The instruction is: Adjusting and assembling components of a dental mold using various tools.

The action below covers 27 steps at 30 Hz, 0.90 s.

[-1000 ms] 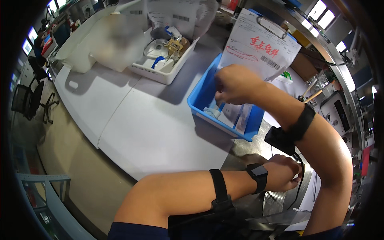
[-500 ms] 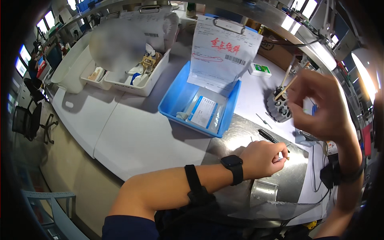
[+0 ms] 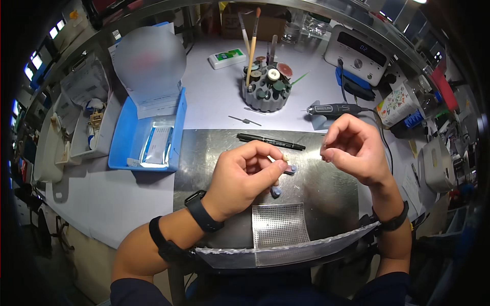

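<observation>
The left hand (image 3: pixel 244 176) is pinching a small pale piece (image 3: pixel 286 158) between its thumb and finger, just above a shiny metal plate (image 3: pixel 332 186). The right hand (image 3: pixel 359 148) is hanging to the right of it, apart from it. Its thumb and finger are curling close together — I cannot tell if they are holding something tiny.

Two little bluish bits, an upper bit (image 3: pixel 291 169) and a lower bit (image 3: pixel 275 192), are sitting right by the left fingertips, and those fingers are crowding them. A black pen (image 3: pixel 270 142) is lying just behind the left fingers, so it is in the way on that side. A bumpy metal sheet (image 3: pixel 279 224) is lying nearer the person, and a long clear guard (image 3: pixel 306 249) is crossing in front of its near end.

Farther back, a grey round holder (image 3: pixel 266 97) is standing full of tools. A dark pen-shaped tool (image 3: pixel 334 109) is resting behind the right hand. A blue tray (image 3: pixel 118 148) is sitting off to the left — it is holding a flat packet (image 3: pixel 158 145).
</observation>
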Tool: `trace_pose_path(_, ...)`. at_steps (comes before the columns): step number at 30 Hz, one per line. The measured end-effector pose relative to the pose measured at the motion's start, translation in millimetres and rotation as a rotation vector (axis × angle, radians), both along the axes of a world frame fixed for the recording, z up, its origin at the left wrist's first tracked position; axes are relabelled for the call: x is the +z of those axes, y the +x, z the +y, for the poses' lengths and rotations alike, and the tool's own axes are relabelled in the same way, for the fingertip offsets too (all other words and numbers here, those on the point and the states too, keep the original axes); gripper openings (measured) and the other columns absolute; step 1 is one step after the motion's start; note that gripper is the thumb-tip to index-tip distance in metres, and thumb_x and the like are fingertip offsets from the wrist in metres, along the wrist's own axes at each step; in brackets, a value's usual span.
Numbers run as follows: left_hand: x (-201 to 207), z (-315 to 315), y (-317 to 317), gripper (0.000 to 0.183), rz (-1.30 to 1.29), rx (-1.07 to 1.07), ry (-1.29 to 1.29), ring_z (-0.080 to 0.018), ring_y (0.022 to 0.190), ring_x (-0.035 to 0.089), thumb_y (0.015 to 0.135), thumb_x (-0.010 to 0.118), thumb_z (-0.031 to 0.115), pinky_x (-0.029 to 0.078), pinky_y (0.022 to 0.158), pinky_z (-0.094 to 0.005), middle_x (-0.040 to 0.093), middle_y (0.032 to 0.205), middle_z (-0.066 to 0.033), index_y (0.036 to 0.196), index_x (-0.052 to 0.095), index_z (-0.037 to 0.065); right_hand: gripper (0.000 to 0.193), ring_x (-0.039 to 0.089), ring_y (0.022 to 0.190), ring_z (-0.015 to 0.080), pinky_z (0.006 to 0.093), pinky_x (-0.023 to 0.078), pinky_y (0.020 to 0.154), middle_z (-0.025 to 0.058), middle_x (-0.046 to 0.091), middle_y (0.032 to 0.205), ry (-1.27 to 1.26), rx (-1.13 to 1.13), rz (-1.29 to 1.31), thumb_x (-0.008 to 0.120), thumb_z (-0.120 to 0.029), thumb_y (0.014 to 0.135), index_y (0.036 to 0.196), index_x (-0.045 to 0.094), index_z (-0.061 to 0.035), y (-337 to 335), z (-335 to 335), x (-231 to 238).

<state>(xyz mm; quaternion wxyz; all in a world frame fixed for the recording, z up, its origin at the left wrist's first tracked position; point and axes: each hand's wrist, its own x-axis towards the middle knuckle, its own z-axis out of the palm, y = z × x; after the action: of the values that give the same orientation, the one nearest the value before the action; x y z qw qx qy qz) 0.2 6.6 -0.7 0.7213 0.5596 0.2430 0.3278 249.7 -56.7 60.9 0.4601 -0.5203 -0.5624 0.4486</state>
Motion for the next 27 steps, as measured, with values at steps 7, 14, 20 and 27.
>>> trace_pose_path(7,-2,0,-1,0.019,-0.006,-0.026,-0.367,-0.0070,0.062,0.062,0.097,0.072,0.013,0.046,0.055,-0.0179,0.069,0.081,-0.0041,0.110,0.067,0.001,0.021,0.062,0.080,0.0046,0.0179,0.051,0.072,0.0002,0.065,0.092,-0.080,0.020,0.267,0.079,0.001,0.088,0.096,0.061,-0.0028,-14,3,-41)
trace_pose_path(14,-1,2,-7,0.020,0.001,-0.045,-0.451,-0.0077,0.062,0.063,0.099,0.069,0.012,0.042,0.050,-0.0178,0.070,0.082,-0.0067,0.114,0.066,0.000,0.013,0.067,0.077,0.0072,0.0224,0.053,0.068,0.0037,0.073,0.088,0.047,0.038,0.004,0.079,-0.002,0.088,0.096,0.070,0.0001,-16,-11,-56)
trace_pose_path(20,-4,-2,-4,0.018,0.087,-0.034,-0.319,-0.0072,0.067,0.064,0.099,0.069,0.010,0.048,0.056,-0.0195,0.070,0.084,-0.0067,0.113,0.066,-0.002,0.009,0.071,0.073,0.0141,0.0249,0.054,0.063,0.0106,0.075,0.086,0.250,-0.011,-0.246,0.073,0.000,0.089,0.098,0.075,0.0010,-14,-14,-53)
trace_pose_path(27,-5,-8,-2,0.015,0.302,0.053,0.214,-0.0055,0.070,0.064,0.091,0.075,0.001,0.049,0.060,-0.0193,0.072,0.086,-0.0065,0.104,0.069,-0.004,0.010,0.071,0.068,0.0220,0.0306,0.054,0.061,0.0105,0.073,0.082,0.449,0.037,-0.400,0.076,-0.001,0.086,0.095,0.072,-0.0006,-16,-15,-50)
